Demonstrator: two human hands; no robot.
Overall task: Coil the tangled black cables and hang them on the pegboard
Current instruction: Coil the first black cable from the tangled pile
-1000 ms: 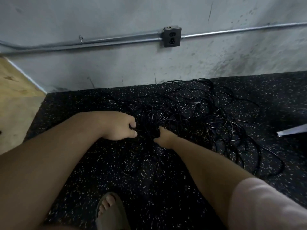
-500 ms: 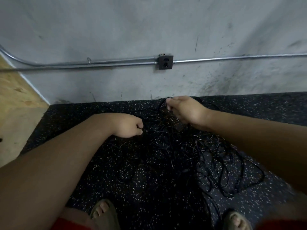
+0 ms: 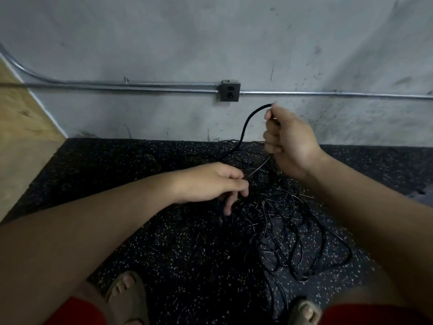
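A tangled heap of thin black cables [image 3: 288,221] lies on the dark speckled floor mat in front of me. My right hand [image 3: 289,141] is raised above the heap and grips one black cable; a loop of that cable [image 3: 246,124] arches up and left from its fist, in front of the wall. My left hand [image 3: 210,184] is lower, at the heap's left edge, and pinches a strand of the same cable between thumb and forefinger, its other fingers hanging down. No pegboard is in view.
A grey concrete wall with a metal conduit [image 3: 117,86] and an outlet box [image 3: 230,92] stands close behind the heap. A plywood panel [image 3: 21,127] rises at the left. My sandalled feet [image 3: 126,296] are at the mat's near edge.
My right hand has risen from the heap, pulling a loop of cable up with it. My left hand has shifted right and opened its lower fingers. The camera has tilted up.
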